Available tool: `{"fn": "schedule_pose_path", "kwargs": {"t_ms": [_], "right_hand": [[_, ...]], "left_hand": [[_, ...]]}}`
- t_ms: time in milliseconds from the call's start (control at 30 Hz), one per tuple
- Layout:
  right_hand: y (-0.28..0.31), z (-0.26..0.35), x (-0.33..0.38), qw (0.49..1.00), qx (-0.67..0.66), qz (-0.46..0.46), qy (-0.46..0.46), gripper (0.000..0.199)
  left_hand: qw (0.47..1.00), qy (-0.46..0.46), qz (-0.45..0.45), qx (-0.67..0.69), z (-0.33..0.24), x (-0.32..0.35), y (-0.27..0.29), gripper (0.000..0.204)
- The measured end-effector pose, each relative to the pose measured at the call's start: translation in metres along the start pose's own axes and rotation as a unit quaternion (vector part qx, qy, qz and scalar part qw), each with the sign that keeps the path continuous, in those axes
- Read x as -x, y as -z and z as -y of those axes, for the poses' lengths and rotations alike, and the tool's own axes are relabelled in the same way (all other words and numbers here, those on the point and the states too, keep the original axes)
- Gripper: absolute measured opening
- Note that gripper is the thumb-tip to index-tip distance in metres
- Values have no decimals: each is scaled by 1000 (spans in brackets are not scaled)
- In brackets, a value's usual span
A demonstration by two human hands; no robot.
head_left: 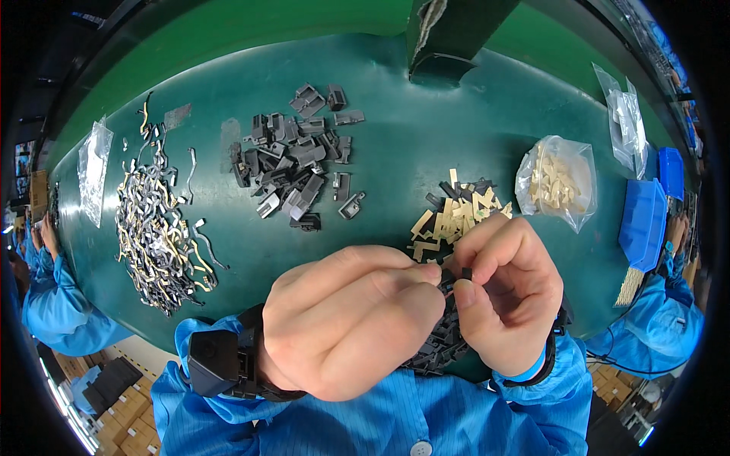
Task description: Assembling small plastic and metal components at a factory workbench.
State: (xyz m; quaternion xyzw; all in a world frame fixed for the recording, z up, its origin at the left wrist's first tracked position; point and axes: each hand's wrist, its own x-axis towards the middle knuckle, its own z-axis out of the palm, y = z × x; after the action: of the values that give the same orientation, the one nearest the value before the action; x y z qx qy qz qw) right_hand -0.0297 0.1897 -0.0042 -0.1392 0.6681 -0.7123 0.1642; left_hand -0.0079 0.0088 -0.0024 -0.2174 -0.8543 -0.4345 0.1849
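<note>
My right hand (pixel 517 292) pinches a small black piece (pixel 466 273) between thumb and forefinger. Close beside it, my left hand (pixel 353 319) is closed, thumb and fingertips pressed together near the same spot; whatever it holds is hidden behind the fingers. Just beyond the hands lies a pile of cream-coloured flat strips (pixel 458 218) mixed with dark ones. Under and between my hands spreads a heap of small black parts (pixel 439 346), partly covered by them.
Black plastic housings (pixel 296 159) lie loose at the middle left. Farther left is a heap of short cables (pixel 160 235). An open plastic bag (pixel 559 182) of cream pieces stands right, near blue bins (pixel 642 224). A dark green post (pixel 449 45) rises at the back. Co-workers' sleeves (pixel 65 304) show at both sides.
</note>
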Motion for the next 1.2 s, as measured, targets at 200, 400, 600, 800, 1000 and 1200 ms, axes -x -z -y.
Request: {"fn": "schedule_pose_path", "kwargs": {"t_ms": [200,400,600,800,1000,1200], "right_hand": [[1,0,0,1000,11,3,6,23],[0,-1,0,1000,7,-3,9,24],[-1,-1,0,1000,6,-2,8,24],[-1,-2,1,1000,12,-6,8,24],[-1,-2,1,1000,10,-5,9,24],[2,-3,-2,998,56,8,6,24]], "left_hand": [[1000,-1,-2,-2,0,0,-1,27],[1000,-14,-9,3,1,0,-2,29],[1000,-13,-10,2,1,0,-2,30],[1000,-22,-16,2,2,0,-3,32],[1000,-23,-7,5,2,1,-2,32],[998,-60,-19,-10,5,1,-5,32]]}}
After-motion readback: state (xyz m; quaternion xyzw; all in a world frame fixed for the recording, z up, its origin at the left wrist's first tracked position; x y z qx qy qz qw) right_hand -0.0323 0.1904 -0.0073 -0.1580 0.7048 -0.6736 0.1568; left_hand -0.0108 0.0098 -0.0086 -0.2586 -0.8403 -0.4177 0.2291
